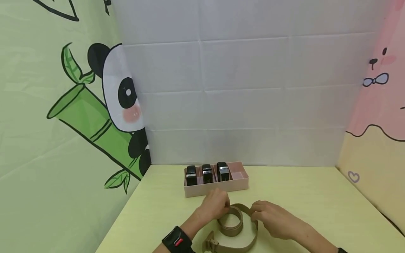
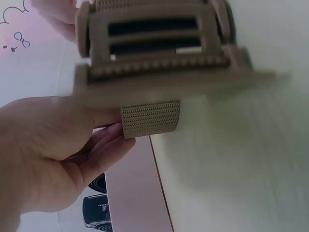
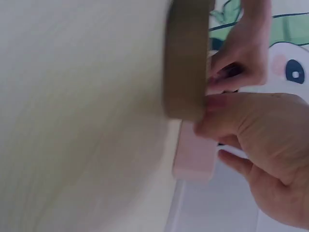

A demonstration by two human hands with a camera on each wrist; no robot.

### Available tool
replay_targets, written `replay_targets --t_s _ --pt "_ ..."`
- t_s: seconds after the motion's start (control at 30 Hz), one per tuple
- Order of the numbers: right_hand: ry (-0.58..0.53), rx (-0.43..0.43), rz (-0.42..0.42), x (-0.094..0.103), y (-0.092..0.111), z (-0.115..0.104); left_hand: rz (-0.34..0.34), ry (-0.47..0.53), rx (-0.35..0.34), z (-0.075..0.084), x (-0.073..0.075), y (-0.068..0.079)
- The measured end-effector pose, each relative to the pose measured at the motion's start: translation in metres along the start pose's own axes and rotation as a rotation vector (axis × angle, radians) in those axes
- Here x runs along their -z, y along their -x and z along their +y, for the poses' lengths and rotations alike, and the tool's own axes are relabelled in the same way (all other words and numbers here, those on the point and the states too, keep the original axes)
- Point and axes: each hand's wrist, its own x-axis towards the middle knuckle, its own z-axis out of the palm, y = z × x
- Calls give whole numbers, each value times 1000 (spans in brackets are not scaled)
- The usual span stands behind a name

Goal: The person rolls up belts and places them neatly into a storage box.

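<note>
A tan webbing belt (image 1: 230,231) stands on its edge on the table, part of it wound in a coil and the rest looping round the coil's right side. At the near end of the loop is its buckle (image 1: 210,242), which looms large as a buckle frame (image 2: 99,38) in the left wrist view. My left hand (image 1: 216,203) pinches the coil at its far left side. With thumb and fingers, my right hand (image 1: 276,220) pinches the strap on the right of the loop. In the right wrist view the strap (image 3: 186,67) runs up from those fingertips.
Behind the hands is a pink divided box (image 1: 218,188) holding three black rolled belts, one of them a belt (image 1: 207,174) with a shiny buckle. A pale yellow table (image 1: 303,196) lies beneath, with a white sheet (image 1: 243,105) and printed cloths around it.
</note>
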Motion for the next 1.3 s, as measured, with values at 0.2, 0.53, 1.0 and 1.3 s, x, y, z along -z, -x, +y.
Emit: replay_targets --t_s 0.2,0.53,1.0,1.3 --pt "-11 86 55 -12 6 11 9 23 -17 0 0 1" --pt "-83 116 228 -29 -12 -23 -27 3 -45 9 3 -3" --pt "-367 -110 179 -13 -26 -9 28 33 -76 10 -5 2" --pt "-456 -307 25 -29 -50 21 48 87 -123 12 -9 2"
